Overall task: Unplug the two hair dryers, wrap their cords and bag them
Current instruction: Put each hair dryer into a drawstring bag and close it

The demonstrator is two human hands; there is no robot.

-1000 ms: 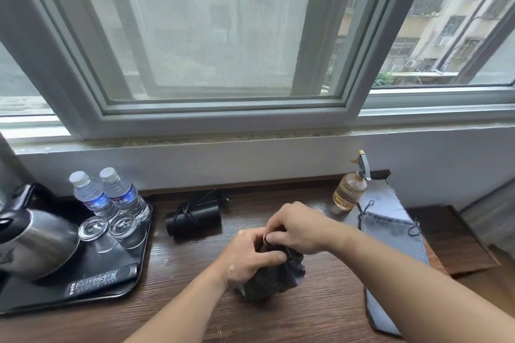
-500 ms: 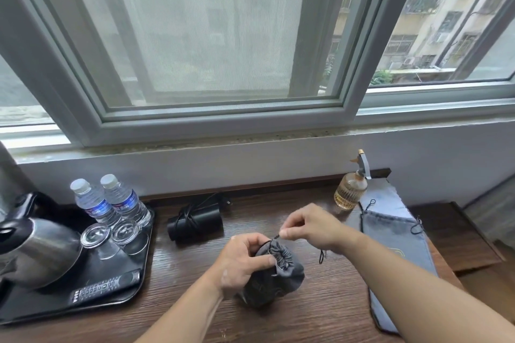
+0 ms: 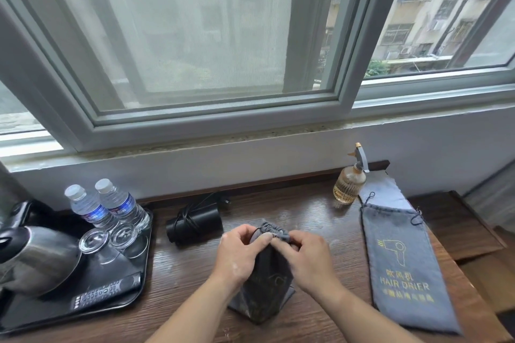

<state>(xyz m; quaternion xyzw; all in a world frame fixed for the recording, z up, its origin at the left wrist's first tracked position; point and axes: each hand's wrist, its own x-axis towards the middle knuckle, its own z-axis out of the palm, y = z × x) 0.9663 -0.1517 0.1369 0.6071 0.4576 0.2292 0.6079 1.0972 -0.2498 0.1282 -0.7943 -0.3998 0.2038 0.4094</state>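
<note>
A filled dark grey drawstring bag (image 3: 263,289) stands upright on the wooden desk (image 3: 320,220) in front of me, its neck gathered tight. My left hand (image 3: 239,253) grips the neck from the left. My right hand (image 3: 303,256) pinches the gathered top and cord from the right. A black hair dryer (image 3: 195,221) with its cord wrapped round the barrel lies behind, to the left. An empty grey bag (image 3: 401,267) printed "HAIR DRIER" lies flat on the right. The dryer inside the filled bag is hidden.
A black tray (image 3: 131,296) on the left holds a steel kettle (image 3: 36,259), two water bottles (image 3: 111,209), two upturned glasses (image 3: 108,237) and a remote (image 3: 106,291). An amber spray bottle (image 3: 349,184) stands at the back right. The window wall is right behind the desk.
My right hand, which was pulling the cord up and to the right, has come back down onto the bag's neck. The bag now stands more upright, its top bunched between both hands.
</note>
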